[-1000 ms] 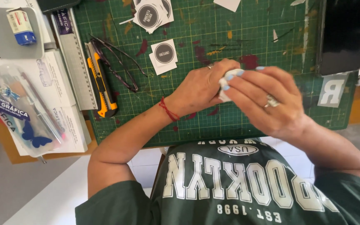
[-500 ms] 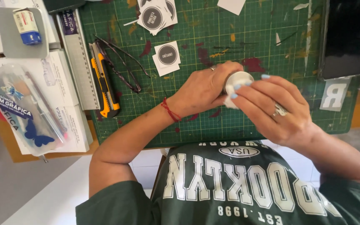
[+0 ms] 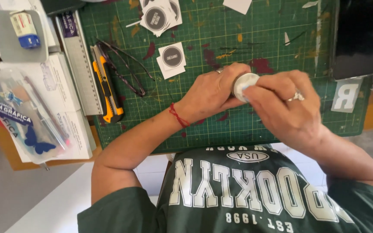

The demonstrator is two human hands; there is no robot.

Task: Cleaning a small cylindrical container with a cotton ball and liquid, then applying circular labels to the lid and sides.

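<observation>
Your left hand wraps round a small round lid, holding it just above the green mat. Your right hand presses its fingertips on the lid's pale face, so both hands are together on it. Whether a sticker is already on that face I cannot tell. Beyond lies one round dark sticker on its white square, uncut. Farther off sits a small stack, so more stickers seem left to apply. The knife lies idle at the left.

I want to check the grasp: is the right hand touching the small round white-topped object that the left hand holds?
Touching. In the head view, the right hand has its fingertips pressed on the white top of the round object, with no gap visible, while the left hand wraps its side.
</observation>
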